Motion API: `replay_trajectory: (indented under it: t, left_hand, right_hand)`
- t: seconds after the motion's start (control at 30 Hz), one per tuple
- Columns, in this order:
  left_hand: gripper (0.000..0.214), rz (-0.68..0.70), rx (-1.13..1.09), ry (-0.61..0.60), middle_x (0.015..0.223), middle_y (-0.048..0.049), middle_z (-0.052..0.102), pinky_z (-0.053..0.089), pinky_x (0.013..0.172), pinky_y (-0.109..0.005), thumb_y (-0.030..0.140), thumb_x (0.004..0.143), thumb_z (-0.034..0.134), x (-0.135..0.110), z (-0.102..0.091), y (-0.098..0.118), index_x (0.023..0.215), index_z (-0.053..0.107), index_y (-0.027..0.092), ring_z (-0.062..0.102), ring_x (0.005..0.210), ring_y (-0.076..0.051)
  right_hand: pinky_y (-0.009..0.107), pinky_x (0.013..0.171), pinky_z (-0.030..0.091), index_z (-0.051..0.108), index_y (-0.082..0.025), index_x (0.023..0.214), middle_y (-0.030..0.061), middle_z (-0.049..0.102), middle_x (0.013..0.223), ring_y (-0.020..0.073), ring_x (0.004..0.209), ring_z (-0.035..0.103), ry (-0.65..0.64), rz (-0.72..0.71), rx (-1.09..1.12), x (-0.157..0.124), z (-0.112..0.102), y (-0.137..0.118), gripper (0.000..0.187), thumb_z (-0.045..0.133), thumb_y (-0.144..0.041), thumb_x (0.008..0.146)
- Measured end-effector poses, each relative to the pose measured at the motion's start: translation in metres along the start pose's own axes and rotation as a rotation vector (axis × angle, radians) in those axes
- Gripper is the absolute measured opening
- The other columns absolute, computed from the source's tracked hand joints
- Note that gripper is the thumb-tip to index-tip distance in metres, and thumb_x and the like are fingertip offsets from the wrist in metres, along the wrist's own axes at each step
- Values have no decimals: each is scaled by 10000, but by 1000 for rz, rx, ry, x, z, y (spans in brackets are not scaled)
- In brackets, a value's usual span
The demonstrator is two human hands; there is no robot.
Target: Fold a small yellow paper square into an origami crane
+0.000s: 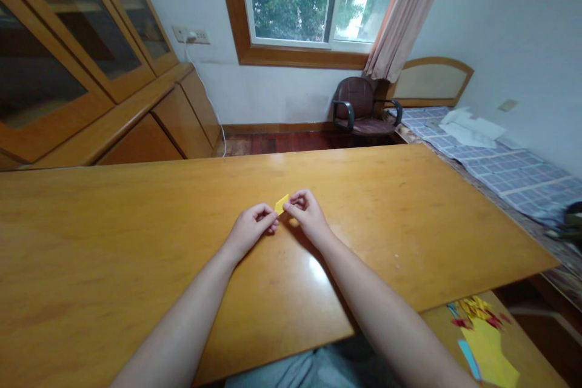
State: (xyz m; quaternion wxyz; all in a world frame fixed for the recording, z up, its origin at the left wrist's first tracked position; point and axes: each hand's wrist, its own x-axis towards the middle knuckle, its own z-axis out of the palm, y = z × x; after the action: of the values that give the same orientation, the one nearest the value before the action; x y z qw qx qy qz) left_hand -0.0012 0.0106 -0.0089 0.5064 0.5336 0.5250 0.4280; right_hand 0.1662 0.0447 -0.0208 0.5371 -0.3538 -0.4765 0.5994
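Paper [282, 204] in a two-handed pinch, head view. We are seeing this small, bright yellow piece near the center, slanting between the fingertips over the wooden table [113, 254]; we are finding it impossible to tell whether its lower edge is touching the tabletop. Left hand [253, 228]: thumb and curled fingers are holding the near left edge in a narrow grip. Right hand [310, 213]: thumb and fingers are pinching the right part, likewise with little gap. Both forearms [191, 309] are extending from the near side, and between them we are glimpsing grey-blue clothing [291, 371] at the table's near edge.

At lower right, we are noting a lower wooden surface [534, 351], on which larger yellow sheets [488, 351] are lying beside a light-blue strip [469, 359]; a cluster of small yellow and red pieces [475, 308] is resting just beyond them. Past the table, we are observing, from left to right, a glass-fronted cabinet [150, 109], a wall socket [200, 36] with a white cord [207, 88] hanging from it, a window [327, 0] showing foliage [288, 0], a maroon armchair [357, 97] and a pink curtain [407, 18]. Along the right wall [536, 42], a bed [518, 173] with a checked cover is bearing crumpled white material [473, 127].
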Motion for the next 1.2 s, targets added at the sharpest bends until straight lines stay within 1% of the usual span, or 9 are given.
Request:
replay_trajectory:
  t: [0.17, 0.33, 0.67, 0.97, 1.2]
  left_hand:
    - [295, 4, -16, -3, 650, -22, 670, 492, 602, -258, 440, 760, 698, 0, 0, -1, 725, 604, 162, 604, 583, -133]
    - [297, -1, -17, -14, 659, -22, 669, 489, 603, -254, 447, 767, 695, 0, 0, 0, 737, 618, 162, 600, 583, -130]
    - [321, -13, -27, -38, 691, -49, 703, 504, 613, -268, 477, 787, 644, -2, -2, 7, 743, 633, 159, 633, 597, -152]
    - [309, -1, -8, -43, 675, -30, 682, 496, 624, -258, 459, 764, 707, -1, -1, 4, 740, 640, 158, 619, 601, -138]
    - [322, -15, -9, -54, 673, -39, 685, 505, 617, -264, 471, 772, 700, -1, -2, 4, 731, 637, 158, 623, 601, -144]
  right_hand:
    - [261, 705, 456, 507, -223, 883, -42, 609, 778, 117, 719, 587, -19, 25, -2, -1, 1, -2, 354, 780, -317, 677]
    - [250, 653, 448, 492, -232, 921, -55, 615, 737, 116, 667, 580, -47, 51, -13, -1, 3, -2, 407, 789, -334, 662]
    - [246, 628, 435, 479, -235, 917, -63, 613, 708, 113, 634, 568, -49, 66, 10, 0, 1, -3, 400, 776, -321, 662]
    - [234, 621, 417, 484, -229, 912, -69, 616, 696, 104, 620, 572, -54, 73, 18, -1, 3, -3, 400, 779, -305, 653]
    - [268, 643, 458, 477, -236, 904, -73, 633, 659, 125, 617, 599, -52, 61, 20, -2, 4, -8, 395, 778, -344, 673]
